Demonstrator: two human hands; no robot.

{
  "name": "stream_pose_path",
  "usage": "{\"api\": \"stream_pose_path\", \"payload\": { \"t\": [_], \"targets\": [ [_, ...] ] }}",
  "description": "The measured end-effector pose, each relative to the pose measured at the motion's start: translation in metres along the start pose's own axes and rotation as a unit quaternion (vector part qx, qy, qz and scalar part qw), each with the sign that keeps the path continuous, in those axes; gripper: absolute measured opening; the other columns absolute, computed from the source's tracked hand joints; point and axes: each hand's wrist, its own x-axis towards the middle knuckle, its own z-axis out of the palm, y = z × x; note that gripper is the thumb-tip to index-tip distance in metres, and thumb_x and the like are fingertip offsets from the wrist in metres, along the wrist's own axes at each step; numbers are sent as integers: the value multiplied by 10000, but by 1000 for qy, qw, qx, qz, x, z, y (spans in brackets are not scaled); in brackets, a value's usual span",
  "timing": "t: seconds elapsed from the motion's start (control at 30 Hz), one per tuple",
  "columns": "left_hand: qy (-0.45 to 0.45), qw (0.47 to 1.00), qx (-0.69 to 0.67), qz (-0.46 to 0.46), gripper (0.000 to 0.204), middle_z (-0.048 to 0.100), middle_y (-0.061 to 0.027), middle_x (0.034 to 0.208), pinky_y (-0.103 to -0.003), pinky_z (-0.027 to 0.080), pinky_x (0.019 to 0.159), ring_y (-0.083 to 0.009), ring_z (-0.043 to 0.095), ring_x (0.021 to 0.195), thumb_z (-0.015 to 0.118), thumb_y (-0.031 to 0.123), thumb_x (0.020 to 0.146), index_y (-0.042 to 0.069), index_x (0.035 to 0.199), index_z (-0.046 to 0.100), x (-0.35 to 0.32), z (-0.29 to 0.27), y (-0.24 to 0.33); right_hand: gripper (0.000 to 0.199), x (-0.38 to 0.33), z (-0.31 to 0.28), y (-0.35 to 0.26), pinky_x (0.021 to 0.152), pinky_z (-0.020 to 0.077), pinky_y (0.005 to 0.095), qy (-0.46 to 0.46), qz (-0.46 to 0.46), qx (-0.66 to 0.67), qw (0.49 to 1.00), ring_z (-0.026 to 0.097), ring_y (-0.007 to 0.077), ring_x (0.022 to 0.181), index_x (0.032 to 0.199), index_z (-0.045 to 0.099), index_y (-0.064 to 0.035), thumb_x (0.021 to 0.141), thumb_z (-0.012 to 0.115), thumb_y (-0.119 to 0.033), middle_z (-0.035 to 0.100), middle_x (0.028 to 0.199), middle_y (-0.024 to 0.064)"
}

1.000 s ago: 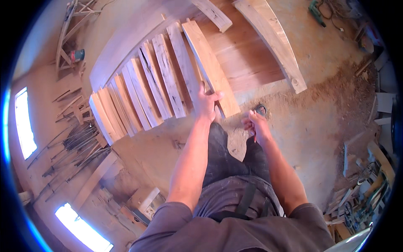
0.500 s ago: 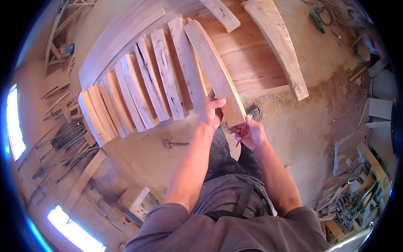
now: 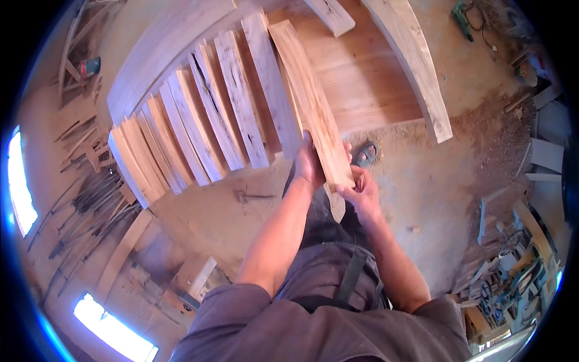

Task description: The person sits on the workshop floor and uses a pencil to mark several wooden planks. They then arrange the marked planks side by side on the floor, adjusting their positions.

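Observation:
A long wooden plank [image 3: 315,102] slants up and away in front of me, its far end beside a row of planks. My left hand [image 3: 309,166] is closed round it from the left, with fingertips showing past its right edge. At the near end, my right hand [image 3: 363,194] pinches the plank's corner. A small reddish, pen-like thing is partly hidden in the right hand's fingers. Below the plank end, a short pale piece of wood with a pointed tip [image 3: 336,206] sticks out toward me; how it is held is hidden.
Several planks [image 3: 241,99] lie side by side on a broad wooden surface [image 3: 362,78]. A curved board [image 3: 416,60] rests at the right. Beyond lies a green power tool [image 3: 461,23] on the floor. Scrap wood [image 3: 512,271] is heaped at lower right, metal bars [image 3: 96,205] at left.
The plank has been turned in my hands and now shows another face. A pointed wood piece has come into view under its near end. The red pen is now mostly hidden.

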Motion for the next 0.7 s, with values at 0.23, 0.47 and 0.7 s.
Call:
{"api": "stream_pose_path", "payload": {
  "t": [0.23, 0.47, 0.7],
  "targets": [
    [-28, 999, 7, 28, 802, 693, -247, 1182, -544, 569, 925, -403, 693, 1027, 481, 763, 955, 70, 1351, 559, -1, 0, 1, 726, 2, 4, 2, 825, 560, 292, -8, -1, -7, 1000, 671, 157, 885, 1383, 552, 35, 762, 888, -135, 690, 1083, 93],
    [131, 985, 66, 92, 698, 676, -143, 1283, -489, 518, 1031, -318, 662, 1149, 467, 664, 1022, 79, 1393, 552, 8, 31, 10, 778, -29, 10, -1, 919, 544, 441, 146, -139, -425, 883, 648, 382, 1076, 1392, 504, -22, 723, 862, -191, 606, 1221, 199],
    [121, 987, 56, 86, 749, 696, -138, 1228, -486, 530, 1016, -316, 667, 1136, 420, 717, 1010, 89, 1385, 583, 9, 19, 3, 769, -48, -5, -11, 960, 534, 438, 67, -136, -362, 920, 632, 365, 1121, 1416, 498, -25, 769, 854, -239, 578, 1266, 195]
  ]
}}
